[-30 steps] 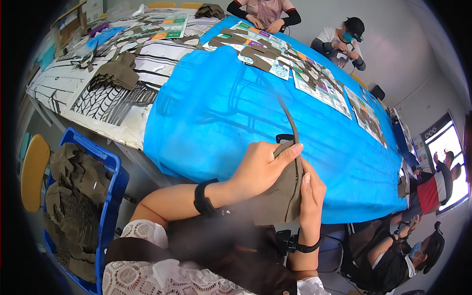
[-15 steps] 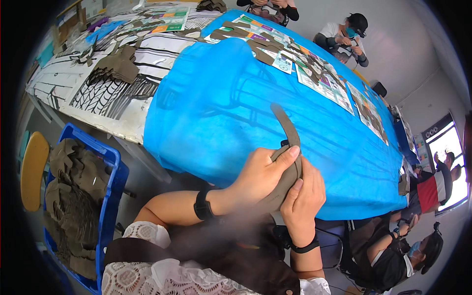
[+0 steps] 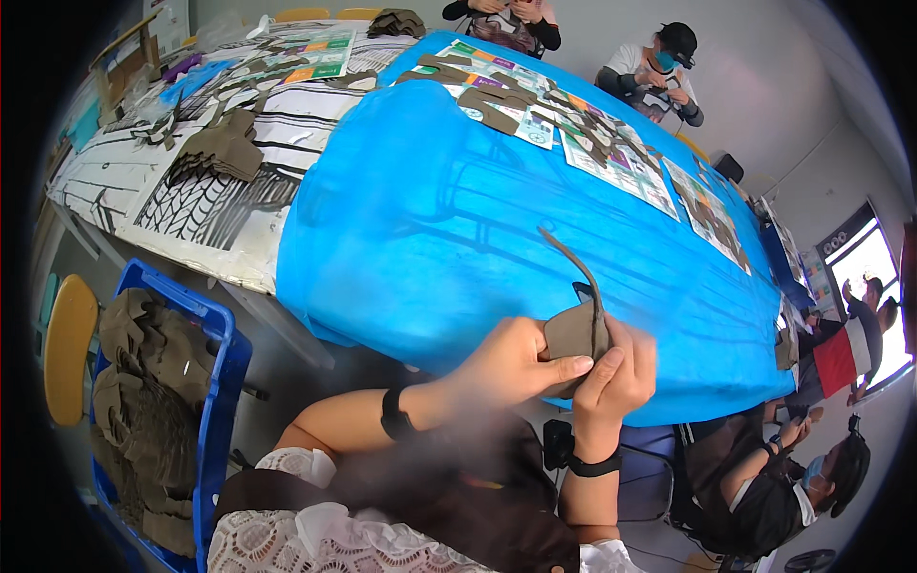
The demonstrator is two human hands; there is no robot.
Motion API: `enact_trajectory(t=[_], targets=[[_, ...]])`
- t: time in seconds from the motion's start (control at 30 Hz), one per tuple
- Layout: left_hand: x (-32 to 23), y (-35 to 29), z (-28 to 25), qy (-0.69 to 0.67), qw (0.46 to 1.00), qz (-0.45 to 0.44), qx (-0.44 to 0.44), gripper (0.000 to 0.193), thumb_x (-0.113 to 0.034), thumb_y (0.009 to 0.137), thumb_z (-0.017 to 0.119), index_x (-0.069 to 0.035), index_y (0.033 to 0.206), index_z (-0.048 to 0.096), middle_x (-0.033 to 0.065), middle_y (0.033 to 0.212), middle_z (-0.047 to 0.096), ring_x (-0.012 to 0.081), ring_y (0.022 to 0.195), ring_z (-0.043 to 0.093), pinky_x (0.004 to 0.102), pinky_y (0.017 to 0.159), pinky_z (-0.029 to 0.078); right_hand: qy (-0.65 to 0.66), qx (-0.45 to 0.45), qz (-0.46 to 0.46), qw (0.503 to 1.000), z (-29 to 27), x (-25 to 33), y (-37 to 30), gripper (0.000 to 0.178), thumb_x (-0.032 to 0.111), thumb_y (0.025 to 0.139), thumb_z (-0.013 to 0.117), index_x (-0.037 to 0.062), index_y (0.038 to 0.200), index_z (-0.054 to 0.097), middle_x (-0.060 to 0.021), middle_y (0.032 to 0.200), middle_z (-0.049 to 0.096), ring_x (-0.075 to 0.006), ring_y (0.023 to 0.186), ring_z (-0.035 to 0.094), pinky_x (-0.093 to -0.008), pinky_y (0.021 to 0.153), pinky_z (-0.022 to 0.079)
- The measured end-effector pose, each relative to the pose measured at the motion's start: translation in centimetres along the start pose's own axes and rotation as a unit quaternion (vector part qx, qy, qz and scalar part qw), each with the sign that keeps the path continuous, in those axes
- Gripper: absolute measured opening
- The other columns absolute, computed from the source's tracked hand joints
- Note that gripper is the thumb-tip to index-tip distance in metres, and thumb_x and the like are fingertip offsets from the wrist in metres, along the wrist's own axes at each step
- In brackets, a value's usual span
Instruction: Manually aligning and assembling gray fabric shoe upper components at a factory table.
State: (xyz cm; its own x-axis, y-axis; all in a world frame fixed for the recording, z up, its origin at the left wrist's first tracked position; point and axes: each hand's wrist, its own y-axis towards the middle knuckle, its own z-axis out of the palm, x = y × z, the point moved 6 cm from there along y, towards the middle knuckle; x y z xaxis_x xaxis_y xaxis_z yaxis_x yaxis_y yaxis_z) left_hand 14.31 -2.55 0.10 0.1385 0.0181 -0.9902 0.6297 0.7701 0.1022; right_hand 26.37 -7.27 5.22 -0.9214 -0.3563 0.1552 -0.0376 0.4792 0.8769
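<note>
Both hands hold a grey-brown cut piece (image 3: 571,332) of soft, leather-like sheet above the near edge of the blue-covered table. From its top a narrow strip curves up and away to the left, seen nearly edge-on. A small black bit shows behind the piece. My left hand (image 3: 513,366) pinches the piece from the left, thumb laid across its lower front. My right hand (image 3: 619,368) grips its right edge, with thumb and fingertips at the fold. The hands hide its lower part.
A blue crate (image 3: 222,382) at left holds many grey-brown pieces. Stacked pieces (image 3: 222,148) lie on the white patterned cover; more lie on printed sheets (image 3: 626,177) across the blue cloth (image 3: 382,239). Co-workers sit opposite and at right (image 3: 764,487). A yellow chair (image 3: 69,349) stands far left.
The piece has turned between my hands, so its strip now shows edge-on and a broader face shows at the left. Both hands have shifted slightly right; the left thumb has moved lower.
</note>
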Motion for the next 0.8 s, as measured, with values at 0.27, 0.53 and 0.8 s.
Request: enact_trajectory(t=[0.27, 0.53, 0.8], targets=[[-2.3, -0.5, -1.2, 0.048, 0.964, 0.156, -0.211, 0.030, -0.026, 0.092, 0.068, 0.003, 0.088, 0.067, -0.0031, 0.064, 0.056, 0.0021, 0.059, 0.044, 0.0245, 0.047, 0.035, -0.044, 0.019, -0.014, 0.999, 0.2, 0.6, -0.2, 0.033, 0.019, 0.094, 0.044, -0.0003, 0.100, 0.071, -0.0139, 0.090, 0.066, -0.0310, 0.083, 0.060, -0.0401, 0.075, 0.049], [0.6, 1.7, -2.0, -0.175, 0.970, 0.085, -0.144, 0.032, -0.030, 0.098, 0.058, -0.001, 0.088, 0.065, -0.0002, 0.071, 0.060, 0.0037, 0.065, 0.051, 0.0237, 0.052, 0.039, 0.118, 0.103, -0.023, 0.987, 0.6, 0.7, -0.7, 0.042, 0.024, 0.098, 0.039, -0.0044, 0.114, 0.065, -0.0161, 0.102, 0.066, -0.0325, 0.092, 0.062, -0.0409, 0.081, 0.049], [0.5, 0.8, 1.0, -0.473, 0.852, 0.066, 0.216, 0.060, -0.046, 0.098, 0.053, 0.002, 0.134, 0.047, 0.0131, 0.124, 0.060, 0.0225, 0.115, 0.058, 0.0342, 0.099, 0.046, 0.041, -0.022, 0.048, 0.998, -1.0, -1.0, -0.2, 0.052, 0.031, 0.102, 0.031, -0.0052, 0.124, 0.061, -0.0197, 0.109, 0.065, -0.0320, 0.097, 0.061, -0.0396, 0.085, 0.047]])
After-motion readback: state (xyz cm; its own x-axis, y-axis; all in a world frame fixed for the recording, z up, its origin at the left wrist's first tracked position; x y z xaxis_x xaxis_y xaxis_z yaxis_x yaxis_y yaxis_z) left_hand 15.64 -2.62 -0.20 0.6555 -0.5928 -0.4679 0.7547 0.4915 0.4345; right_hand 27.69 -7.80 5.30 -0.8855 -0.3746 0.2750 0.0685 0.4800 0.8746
